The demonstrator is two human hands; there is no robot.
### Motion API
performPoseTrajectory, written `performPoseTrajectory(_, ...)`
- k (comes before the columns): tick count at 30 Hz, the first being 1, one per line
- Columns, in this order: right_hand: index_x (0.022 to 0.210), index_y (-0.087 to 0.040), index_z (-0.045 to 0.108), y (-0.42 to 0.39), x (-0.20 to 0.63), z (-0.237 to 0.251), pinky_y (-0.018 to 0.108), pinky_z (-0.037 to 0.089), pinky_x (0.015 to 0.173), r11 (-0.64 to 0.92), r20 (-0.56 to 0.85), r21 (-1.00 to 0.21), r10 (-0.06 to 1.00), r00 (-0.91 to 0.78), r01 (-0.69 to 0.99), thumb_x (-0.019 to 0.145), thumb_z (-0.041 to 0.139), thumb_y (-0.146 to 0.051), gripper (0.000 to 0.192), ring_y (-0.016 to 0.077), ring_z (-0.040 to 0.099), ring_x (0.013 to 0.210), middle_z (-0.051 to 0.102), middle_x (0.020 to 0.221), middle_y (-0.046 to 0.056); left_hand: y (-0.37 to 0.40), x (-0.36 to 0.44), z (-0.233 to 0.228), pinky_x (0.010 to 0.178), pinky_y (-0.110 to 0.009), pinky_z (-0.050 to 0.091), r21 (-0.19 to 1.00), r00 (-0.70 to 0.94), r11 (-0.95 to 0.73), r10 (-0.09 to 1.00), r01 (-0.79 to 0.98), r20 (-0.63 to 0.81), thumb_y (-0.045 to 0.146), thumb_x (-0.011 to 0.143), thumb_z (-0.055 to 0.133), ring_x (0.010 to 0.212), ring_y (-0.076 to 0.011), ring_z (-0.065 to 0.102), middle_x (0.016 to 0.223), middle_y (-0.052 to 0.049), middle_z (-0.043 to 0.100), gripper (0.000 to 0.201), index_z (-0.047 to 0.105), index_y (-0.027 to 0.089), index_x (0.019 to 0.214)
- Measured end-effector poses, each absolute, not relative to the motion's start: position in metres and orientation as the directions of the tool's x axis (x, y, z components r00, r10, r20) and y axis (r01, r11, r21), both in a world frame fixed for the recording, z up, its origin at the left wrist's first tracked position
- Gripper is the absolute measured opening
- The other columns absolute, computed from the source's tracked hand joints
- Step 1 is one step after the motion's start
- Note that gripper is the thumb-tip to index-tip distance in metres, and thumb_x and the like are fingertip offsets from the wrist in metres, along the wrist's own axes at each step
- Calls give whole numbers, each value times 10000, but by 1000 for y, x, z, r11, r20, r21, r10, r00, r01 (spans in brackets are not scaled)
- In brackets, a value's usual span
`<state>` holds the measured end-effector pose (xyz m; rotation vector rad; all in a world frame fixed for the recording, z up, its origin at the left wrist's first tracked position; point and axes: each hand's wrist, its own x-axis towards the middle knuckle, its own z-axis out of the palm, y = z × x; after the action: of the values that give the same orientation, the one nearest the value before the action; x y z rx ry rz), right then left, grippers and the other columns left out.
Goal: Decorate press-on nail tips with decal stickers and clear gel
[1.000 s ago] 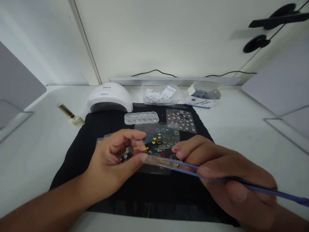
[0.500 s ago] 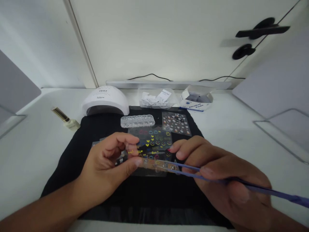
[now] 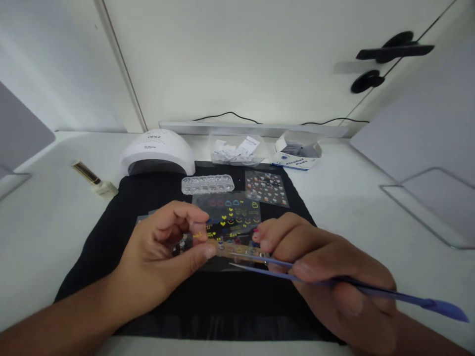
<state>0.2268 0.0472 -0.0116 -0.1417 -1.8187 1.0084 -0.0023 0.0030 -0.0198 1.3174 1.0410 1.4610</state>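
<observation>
My left hand [image 3: 159, 257] pinches the near end of a narrow tan strip [image 3: 222, 248] between thumb and fingers. Small shiny, clear pieces sit along the strip, too small to make out well. Purple tweezers [image 3: 401, 295] lie in the grip of my right hand [image 3: 334, 272], their two pointed tips apart, in front of and just under the strip. Nothing shows between the tips. Beneath both hands is a clear sticker sheet [image 3: 241, 213] with yellow, blue and red designs, on a black cloth [image 3: 208, 301].
A clear compartment case [image 3: 208, 184] of small gems and a second sticker sheet [image 3: 267, 188] lie beyond. Farther back stand a white nail lamp [image 3: 158, 148], a clear tub [image 3: 237, 151] of white packets and an alcohol pads box [image 3: 297, 153]. A polish bottle [image 3: 100, 185] is at left.
The tweezers have moved slightly left and down off the strip, and their tips have spread. The strip has turned a little in my left fingers. The whole view has shifted slightly.
</observation>
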Motion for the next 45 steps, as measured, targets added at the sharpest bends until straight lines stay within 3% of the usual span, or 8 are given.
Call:
performPoseTrajectory(4,1132,-238,733,47,223,-15,489,550,867,625,674,-722,535,-510,-298,996,513,-375,292,245,659,866,703,838,74,6,0,-20,651,-79,519,931,-1,-337,940,-143,340,23,727,795,651,-37,595,740,56,641,304,678,213,934)
performPoseTrajectory(9,1159,-234,719,43,215,-19,461,581,777,600,676,-728,546,-495,-333,1004,498,-350,294,254,673,861,706,857,88,7,3,-24,699,-75,509,905,41,-390,915,-167,402,6,741,785,686,-34,568,766,58,605,325,689,210,975)
performPoseTrajectory(19,1164,-209,716,44,219,-16,451,588,775,637,711,-698,562,-422,-328,999,513,-291,274,252,672,866,709,886,91,7,1,-23,772,-101,529,896,79,-356,918,-266,389,-22,783,750,779,-49,614,867,36,687,402,748,254,1076)
performPoseTrajectory(25,1172,-238,707,44,219,-20,493,578,793,626,696,-710,554,-458,-322,1012,481,-328,292,261,669,855,698,871,93,4,2,-21,785,-124,520,904,89,-391,908,-173,409,3,801,759,806,-64,636,853,30,689,343,763,248,1041)
performPoseTrajectory(37,1099,-239,747,39,214,-13,475,573,776,573,685,-728,628,-369,-377,1002,534,-342,256,226,657,783,689,808,71,5,1,-17,722,-179,527,886,90,-453,883,-96,461,32,811,764,761,-94,635,810,4,687,241,769,215,967)
performPoseTrajectory(45,1134,-249,739,39,216,-9,436,583,735,589,687,-725,585,-431,-356,1001,527,-348,269,221,648,766,679,774,67,4,-1,-16,691,-235,538,891,97,-450,885,-65,455,68,815,775,740,-134,647,792,-21,703,211,779,223,958)
